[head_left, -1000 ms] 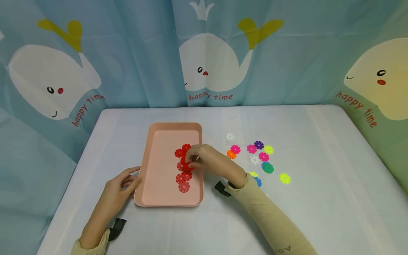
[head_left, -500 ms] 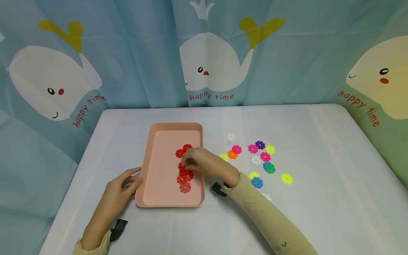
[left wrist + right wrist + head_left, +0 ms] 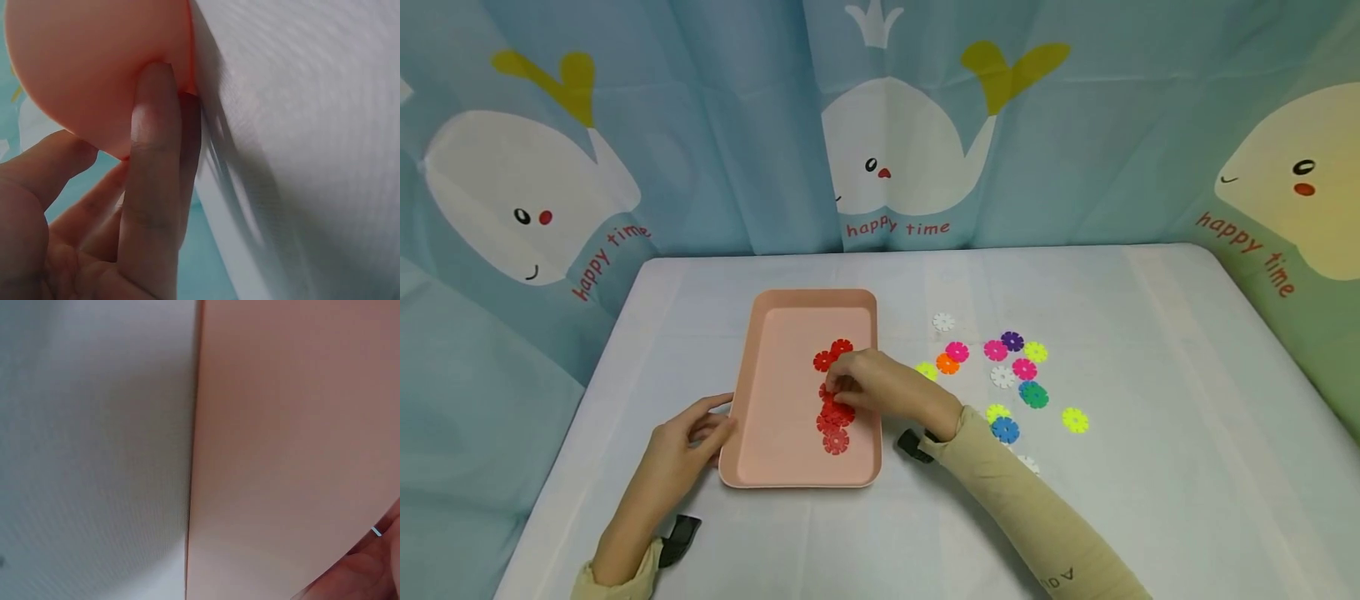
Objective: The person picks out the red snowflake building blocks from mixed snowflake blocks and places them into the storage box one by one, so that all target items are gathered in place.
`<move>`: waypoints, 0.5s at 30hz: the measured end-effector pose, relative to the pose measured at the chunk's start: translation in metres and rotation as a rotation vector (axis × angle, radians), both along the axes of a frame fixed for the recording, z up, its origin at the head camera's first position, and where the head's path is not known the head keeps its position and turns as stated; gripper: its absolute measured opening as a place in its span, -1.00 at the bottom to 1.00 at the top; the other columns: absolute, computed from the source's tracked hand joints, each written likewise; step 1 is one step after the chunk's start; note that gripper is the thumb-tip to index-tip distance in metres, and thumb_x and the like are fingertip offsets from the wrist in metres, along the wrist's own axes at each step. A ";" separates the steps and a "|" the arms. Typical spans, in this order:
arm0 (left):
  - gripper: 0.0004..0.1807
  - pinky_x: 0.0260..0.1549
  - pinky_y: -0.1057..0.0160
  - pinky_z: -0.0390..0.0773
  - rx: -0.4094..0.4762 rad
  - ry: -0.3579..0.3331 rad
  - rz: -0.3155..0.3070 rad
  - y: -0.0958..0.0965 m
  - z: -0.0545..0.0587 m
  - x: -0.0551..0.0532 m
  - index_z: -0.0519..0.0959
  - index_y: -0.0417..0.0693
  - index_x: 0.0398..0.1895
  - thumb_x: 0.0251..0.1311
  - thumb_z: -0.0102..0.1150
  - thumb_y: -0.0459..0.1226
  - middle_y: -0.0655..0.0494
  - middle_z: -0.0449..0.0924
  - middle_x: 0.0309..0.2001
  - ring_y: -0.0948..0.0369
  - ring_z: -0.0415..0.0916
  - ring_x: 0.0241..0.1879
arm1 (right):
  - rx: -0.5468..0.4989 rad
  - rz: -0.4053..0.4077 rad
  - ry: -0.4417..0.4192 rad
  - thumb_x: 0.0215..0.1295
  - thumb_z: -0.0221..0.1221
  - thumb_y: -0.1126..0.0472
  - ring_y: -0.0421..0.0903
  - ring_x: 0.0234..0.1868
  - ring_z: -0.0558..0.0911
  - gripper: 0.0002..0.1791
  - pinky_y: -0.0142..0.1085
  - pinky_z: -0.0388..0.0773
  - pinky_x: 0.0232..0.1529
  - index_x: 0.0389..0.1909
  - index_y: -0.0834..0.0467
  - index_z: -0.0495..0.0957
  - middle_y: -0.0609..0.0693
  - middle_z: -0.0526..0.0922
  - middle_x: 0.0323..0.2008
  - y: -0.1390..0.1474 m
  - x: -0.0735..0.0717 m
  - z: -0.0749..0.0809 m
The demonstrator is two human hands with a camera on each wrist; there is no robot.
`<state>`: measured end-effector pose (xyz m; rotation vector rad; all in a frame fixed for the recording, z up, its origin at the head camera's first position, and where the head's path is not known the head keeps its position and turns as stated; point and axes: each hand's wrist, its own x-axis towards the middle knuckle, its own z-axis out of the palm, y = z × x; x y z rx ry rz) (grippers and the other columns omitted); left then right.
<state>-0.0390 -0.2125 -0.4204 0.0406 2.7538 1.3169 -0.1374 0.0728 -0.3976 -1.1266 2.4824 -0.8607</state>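
A shallow pink tray lies on the white table, with several red snowflake discs overlapping along its right half. My left hand holds the tray's left side; in the left wrist view, its fingers press the outer wall and rim. My right hand reaches over the tray's right rim, its thumb and fingers curled in a pinch at the red discs. The fingers partly hide those discs. In the right wrist view, only a bit of the right hand shows behind the tray wall.
To the tray's right lie loose snowflake discs in several colours: a yellow one, a blue one, a green one, an orange one, plus pink, purple and white. A whale-print curtain hangs behind the table.
My right hand has shifted slightly left over the red discs, then stays nearly still. One more red disc shows on the pile below its fingertips. The left hand keeps its place on the tray.
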 end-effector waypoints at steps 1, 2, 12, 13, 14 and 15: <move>-0.56 -0.34 0.37 0.63 -0.003 0.005 -0.003 0.000 0.000 0.000 0.49 -0.09 0.30 0.41 0.16 -0.18 -0.08 0.71 -0.07 0.12 0.70 -0.16 | 0.001 0.001 0.000 0.24 0.35 0.30 -0.19 -0.23 0.61 -0.85 -0.47 0.59 -0.13 -0.18 0.19 0.69 -0.05 0.70 -0.26 0.000 0.000 0.000; -0.56 -0.34 0.38 0.63 -0.012 0.009 -0.005 0.000 0.000 0.000 0.49 -0.08 0.30 0.41 0.16 -0.19 -0.06 0.71 -0.07 0.13 0.70 -0.16 | 0.001 0.003 -0.002 0.24 0.35 0.30 -0.19 -0.23 0.61 -0.85 -0.47 0.59 -0.13 -0.18 0.19 0.69 -0.05 0.70 -0.26 0.000 0.000 0.000; -0.61 -0.17 0.15 0.66 -0.098 0.062 0.017 -0.001 0.008 -0.003 0.55 -0.09 0.23 0.41 0.17 -0.18 -0.01 0.72 -0.10 0.04 0.67 -0.05 | 0.003 -0.001 0.005 0.27 0.34 0.26 -0.22 -0.22 0.62 -0.82 -0.45 0.59 -0.10 -0.13 0.18 0.67 -0.07 0.69 -0.24 -0.001 0.005 0.002; -0.61 -0.14 0.11 0.66 -0.102 0.076 0.017 -0.001 0.010 -0.003 0.55 -0.10 0.23 0.41 0.17 -0.18 -0.02 0.72 -0.08 0.02 0.66 -0.02 | 0.001 -0.007 0.006 0.27 0.34 0.25 -0.22 -0.22 0.62 -0.82 -0.44 0.59 -0.10 -0.12 0.18 0.66 -0.07 0.69 -0.24 0.000 0.006 0.004; -0.62 -0.12 0.07 0.66 -0.100 0.091 0.013 -0.001 0.013 -0.004 0.55 -0.10 0.22 0.41 0.16 -0.19 -0.03 0.72 -0.06 0.01 0.65 0.00 | -0.001 -0.016 0.012 0.27 0.34 0.24 -0.22 -0.23 0.62 -0.80 -0.43 0.59 -0.10 -0.11 0.18 0.66 -0.06 0.69 -0.23 0.001 0.007 0.006; -0.62 -0.11 0.04 0.65 -0.099 0.106 0.008 -0.001 0.015 -0.004 0.55 -0.11 0.22 0.41 0.16 -0.19 -0.06 0.71 -0.04 0.01 0.66 -0.02 | -0.006 -0.027 0.017 0.27 0.34 0.24 -0.20 -0.23 0.63 -0.78 -0.42 0.59 -0.10 -0.09 0.20 0.65 -0.05 0.69 -0.23 0.003 0.009 0.008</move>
